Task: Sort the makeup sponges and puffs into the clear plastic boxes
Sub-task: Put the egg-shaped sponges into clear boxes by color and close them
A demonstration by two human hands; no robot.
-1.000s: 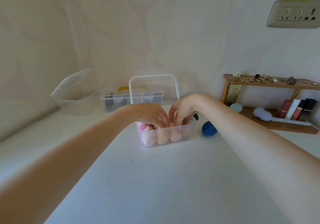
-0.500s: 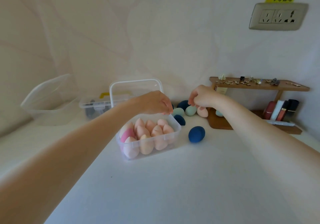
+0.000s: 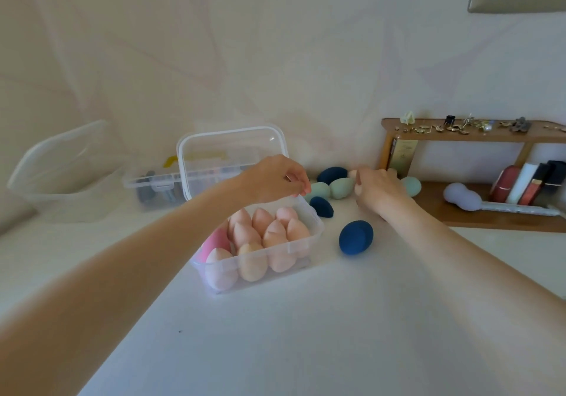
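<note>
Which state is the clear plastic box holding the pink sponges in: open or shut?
Open. The clear plastic box has its hinged lid standing upright behind, leaving the pink sponges uncovered.

No text can be read; the gold box (image 3: 405, 153) on the shelf carries only blurred print

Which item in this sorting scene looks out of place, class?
The bright pink egg-shaped sponge stands out: it sits at the left end of the clear plastic box whose other sponges are all pale peach. Nothing looks spilled or damaged; the dark blue sponge and the others lying loose on the white table are not yet sorted.
</note>
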